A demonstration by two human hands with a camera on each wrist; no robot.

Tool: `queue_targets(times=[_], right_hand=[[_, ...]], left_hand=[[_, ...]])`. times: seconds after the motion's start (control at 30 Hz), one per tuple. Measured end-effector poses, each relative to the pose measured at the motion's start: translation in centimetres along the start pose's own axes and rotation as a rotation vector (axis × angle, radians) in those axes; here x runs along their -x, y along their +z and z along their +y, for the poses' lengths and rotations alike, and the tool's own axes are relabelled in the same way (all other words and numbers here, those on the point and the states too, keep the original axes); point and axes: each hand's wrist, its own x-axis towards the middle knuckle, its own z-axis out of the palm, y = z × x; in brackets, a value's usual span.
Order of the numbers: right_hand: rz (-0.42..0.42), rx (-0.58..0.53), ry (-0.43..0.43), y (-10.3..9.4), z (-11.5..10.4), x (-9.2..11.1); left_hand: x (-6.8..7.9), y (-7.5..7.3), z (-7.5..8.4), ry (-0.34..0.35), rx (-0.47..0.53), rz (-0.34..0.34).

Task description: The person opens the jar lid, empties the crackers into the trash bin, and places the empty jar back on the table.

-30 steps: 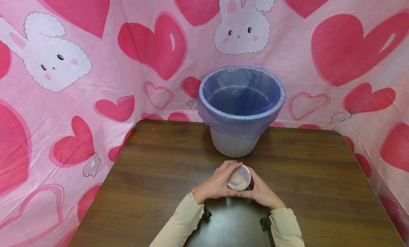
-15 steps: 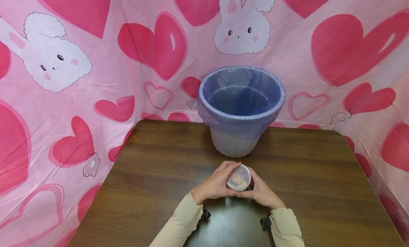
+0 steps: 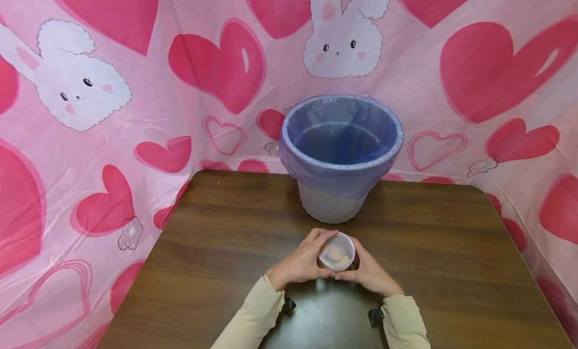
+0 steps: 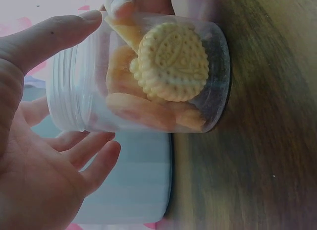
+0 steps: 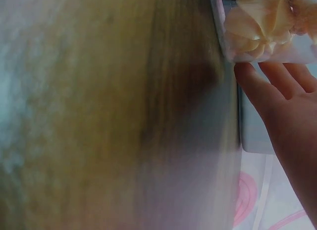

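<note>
A clear plastic jar (image 3: 336, 252) stands on the table between both hands, with pale biscuits inside. In the left wrist view, one round scalloped biscuit (image 4: 172, 62) faces me through the wall, and the ribbed top of the jar (image 4: 72, 88) is on the left. My left hand (image 3: 303, 261) is curled round the jar's top, its thumb on the near side and its fingers reaching behind. The right hand (image 3: 374, 273) holds the jar lower down from the other side; its fingers (image 5: 255, 86) show under the jar in the right wrist view.
A white bin (image 3: 331, 203) lined with a translucent blue bag (image 3: 388, 161) stands just behind the jar, near the table's back edge. The brown wooden table (image 3: 217, 238) extends to both sides. A pink heart-and-bunny cloth (image 3: 180, 103) hangs around it.
My left hand has shifted very slightly left at the jar's top. The right hand stays in nearly the same place, and the jar still stands between them.
</note>
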Motion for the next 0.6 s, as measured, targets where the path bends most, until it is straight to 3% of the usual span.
queue_targets(times=[0.6], right_hand=[[-0.002,-0.025,-0.021,0.12,-0.02,-0.02]], left_hand=[[0.56,-0.35,-0.26,0.002,0.008,0.026]])
